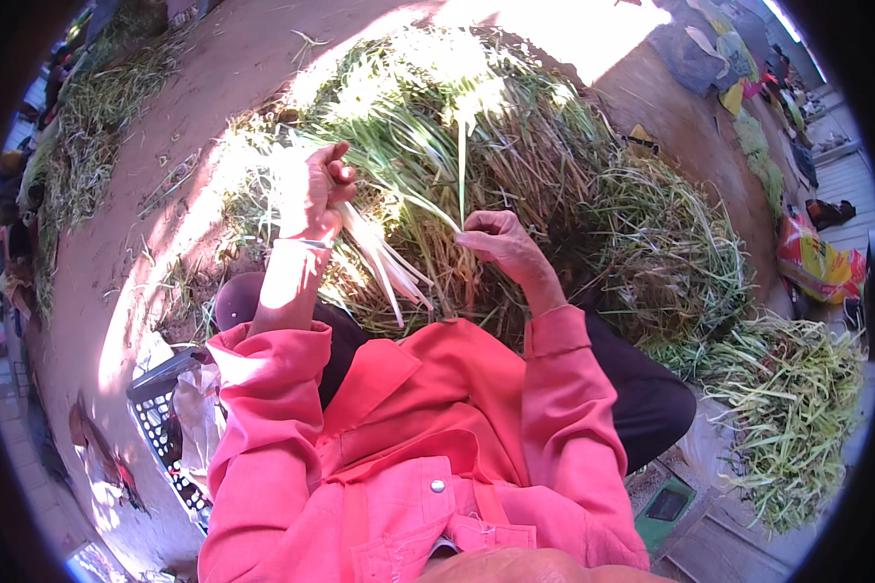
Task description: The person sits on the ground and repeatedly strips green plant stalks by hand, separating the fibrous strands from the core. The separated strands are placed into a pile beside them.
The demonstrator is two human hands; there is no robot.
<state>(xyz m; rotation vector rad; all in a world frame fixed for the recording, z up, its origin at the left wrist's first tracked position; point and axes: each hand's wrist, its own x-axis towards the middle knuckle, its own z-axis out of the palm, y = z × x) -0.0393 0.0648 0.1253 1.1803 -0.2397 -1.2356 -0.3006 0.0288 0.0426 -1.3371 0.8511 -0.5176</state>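
Note:
My left hand (322, 191) is closed around a bunch of long green stalks with pale white ends (379, 251), probably green garlic or a similar allium. The white ends point down towards my lap, and the leaves fan out beyond the fist. With thumb and forefinger, my right hand (502, 244) pinches a thin stalk or leaf (461, 175). One strip rises straight up from that pinch, and another slants off to the left. Both hands are above a large pile of green and dried stalks (554, 153) in front of me. Strong sunlight washes out the pile's far side.
On the right lies a heap of loose pale-green leaves (787, 415), with a red and yellow bag (817, 259) beyond. A dark plastic crate (157, 426) stands by my left side. More greenery (91, 160) covers the ground at far left. A green-framed object (663, 510) sits at lower right.

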